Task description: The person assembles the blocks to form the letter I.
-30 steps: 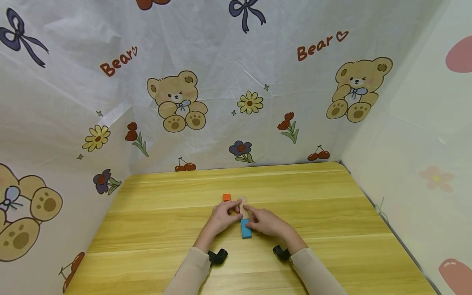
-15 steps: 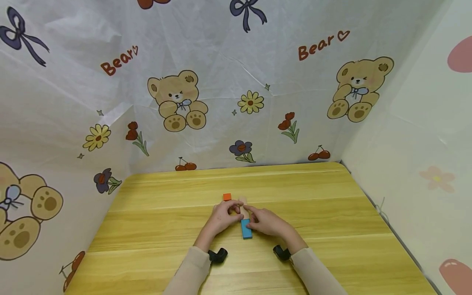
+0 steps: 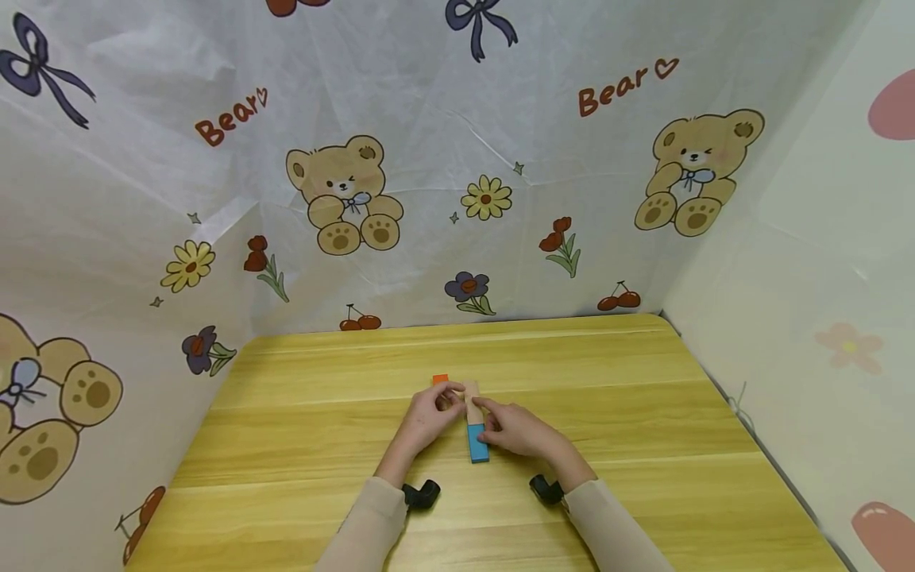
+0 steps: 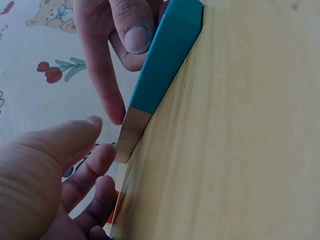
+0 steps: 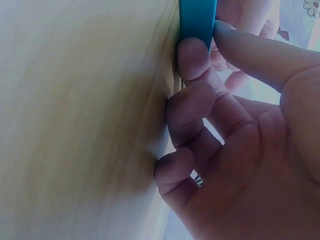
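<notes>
A blue rectangular block (image 3: 478,449) lies flat on the table, end to end with a plain wooden block (image 3: 473,413) beyond it. My right hand (image 3: 523,430) holds the blue block from the right, thumb and a curled finger against it, while its index finger reaches onto the wooden block. To the left, my left hand (image 3: 425,419) hovers beside the wooden block, thumb and fingers apart with nothing between them. In the left wrist view its fingertips are right by the far end of the wooden block (image 4: 133,131). Behind this hand sits an orange block (image 3: 440,379), partly covered.
The wood-grain table (image 3: 593,381) stretches to both sides and toward the back. A white cloth wall (image 3: 422,103) printed with bears and flowers rises at its far edge, and another white sheet (image 3: 801,262) closes off the right side.
My left thumb and fingers have drawn back leftward from the wooden block, and the hand now covers more of the orange block. My right hand and both joined blocks have stayed in place.
</notes>
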`<state>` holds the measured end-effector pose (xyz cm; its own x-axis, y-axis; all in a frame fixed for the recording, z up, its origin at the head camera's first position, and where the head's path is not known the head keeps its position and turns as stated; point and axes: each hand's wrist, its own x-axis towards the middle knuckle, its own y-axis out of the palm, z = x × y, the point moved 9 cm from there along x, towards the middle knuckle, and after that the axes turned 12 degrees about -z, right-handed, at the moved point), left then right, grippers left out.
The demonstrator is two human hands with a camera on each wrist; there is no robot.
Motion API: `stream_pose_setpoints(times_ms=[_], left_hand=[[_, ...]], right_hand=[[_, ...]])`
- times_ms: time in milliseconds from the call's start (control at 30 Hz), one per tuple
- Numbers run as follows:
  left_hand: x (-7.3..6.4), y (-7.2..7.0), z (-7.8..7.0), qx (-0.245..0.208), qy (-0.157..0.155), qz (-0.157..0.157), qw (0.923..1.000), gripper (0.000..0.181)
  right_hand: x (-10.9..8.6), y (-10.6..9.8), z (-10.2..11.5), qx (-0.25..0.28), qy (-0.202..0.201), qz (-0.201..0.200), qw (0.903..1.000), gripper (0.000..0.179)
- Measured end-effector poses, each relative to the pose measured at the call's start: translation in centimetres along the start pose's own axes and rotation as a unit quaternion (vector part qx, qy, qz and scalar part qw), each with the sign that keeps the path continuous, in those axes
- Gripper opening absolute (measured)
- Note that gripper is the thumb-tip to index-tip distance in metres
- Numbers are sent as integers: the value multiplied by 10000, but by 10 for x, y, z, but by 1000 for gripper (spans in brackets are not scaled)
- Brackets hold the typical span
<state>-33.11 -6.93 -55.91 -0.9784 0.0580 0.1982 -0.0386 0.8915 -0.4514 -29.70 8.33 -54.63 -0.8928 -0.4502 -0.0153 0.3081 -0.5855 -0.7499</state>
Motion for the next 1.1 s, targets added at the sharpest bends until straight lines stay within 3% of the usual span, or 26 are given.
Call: stream_pose_setpoints(times_ms=[300, 500, 1000, 1100], left_hand=[[6, -19, -1, -518, 124, -892, 9946, 28], [7, -29, 4, -383, 128, -1282, 9909, 26], [10, -38, 18, 66, -289, -1569, 9872, 28], [10, -39, 18, 307, -232, -1612, 9862, 29]], right_hand=[[0, 0, 1, -53, -20, -21, 10000, 64], [0, -1, 2, -36, 2, -57, 10000, 64], [-1, 0, 2, -60, 43, -62, 10000, 64], [-2, 0, 2, -63, 32, -64, 10000, 64]])
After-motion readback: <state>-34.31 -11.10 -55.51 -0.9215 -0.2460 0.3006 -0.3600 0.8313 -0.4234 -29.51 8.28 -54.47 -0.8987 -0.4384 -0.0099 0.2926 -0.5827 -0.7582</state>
